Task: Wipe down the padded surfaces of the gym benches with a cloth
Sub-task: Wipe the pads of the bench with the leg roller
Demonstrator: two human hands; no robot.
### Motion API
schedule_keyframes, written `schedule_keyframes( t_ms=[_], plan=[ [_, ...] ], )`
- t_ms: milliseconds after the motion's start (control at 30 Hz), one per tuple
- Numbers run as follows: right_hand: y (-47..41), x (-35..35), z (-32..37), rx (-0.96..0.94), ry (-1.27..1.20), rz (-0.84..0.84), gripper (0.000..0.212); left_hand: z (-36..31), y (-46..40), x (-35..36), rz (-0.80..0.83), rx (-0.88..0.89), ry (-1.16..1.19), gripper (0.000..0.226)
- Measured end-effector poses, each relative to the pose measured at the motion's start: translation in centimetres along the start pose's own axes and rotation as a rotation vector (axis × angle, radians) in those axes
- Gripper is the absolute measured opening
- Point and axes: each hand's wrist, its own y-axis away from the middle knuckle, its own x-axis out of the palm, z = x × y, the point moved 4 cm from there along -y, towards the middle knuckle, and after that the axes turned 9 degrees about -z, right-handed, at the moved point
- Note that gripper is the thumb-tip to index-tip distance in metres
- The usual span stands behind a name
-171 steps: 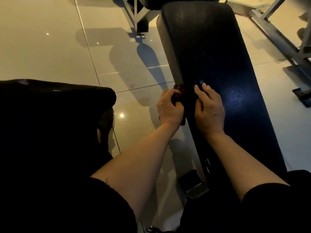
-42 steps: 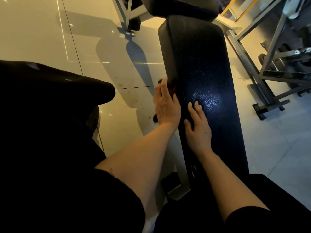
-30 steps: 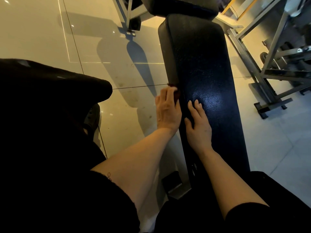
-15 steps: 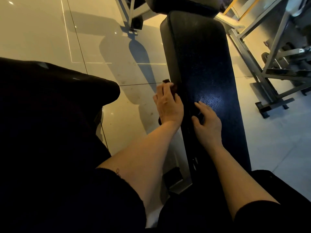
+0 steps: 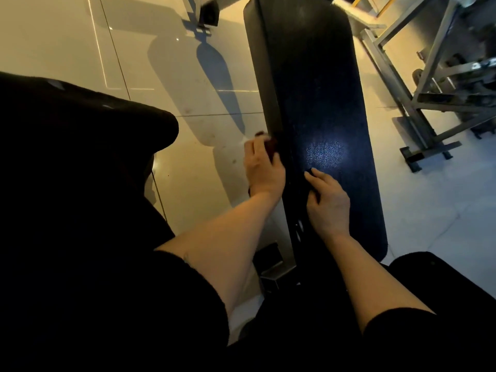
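Right hand (image 5: 328, 204) slid back along the pebbled black bench pad (image 5: 316, 103).

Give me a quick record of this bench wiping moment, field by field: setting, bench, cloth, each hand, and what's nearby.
setting: gym with a glossy tiled floor
bench: long black padded bench, running away from the camera
cloth: dark reddish cloth, mostly hidden, at the bench's left side edge
left hand: left hand presses the cloth against the side edge
right hand: right hand rests on the top pad, fingers loosely bent
nearby: grey metal frame right of the bench; another dark pad at left
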Motion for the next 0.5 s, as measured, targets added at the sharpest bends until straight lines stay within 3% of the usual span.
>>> schedule_keyframes(
  t_ms=[233, 400, 500],
  plan=[
    [0.5, 0.4, 0.0, 0.028, -0.050, 0.074, 0.045, 2.3, 5.7, 0.1, 0.163, 0.130, -0.040, 0.026],
    [0.2, 0.4, -0.1, 0.030, -0.073, 0.093, 0.047, -0.2, 1.9, 0.5, -0.012, 0.058, 0.002, 0.034],
    [0.3, 0.5, -0.2, 0.036, -0.081, 0.106, 0.048, 0.1, 2.1, 1.1, 0.066, 0.114, -0.029, 0.034]
  ],
)
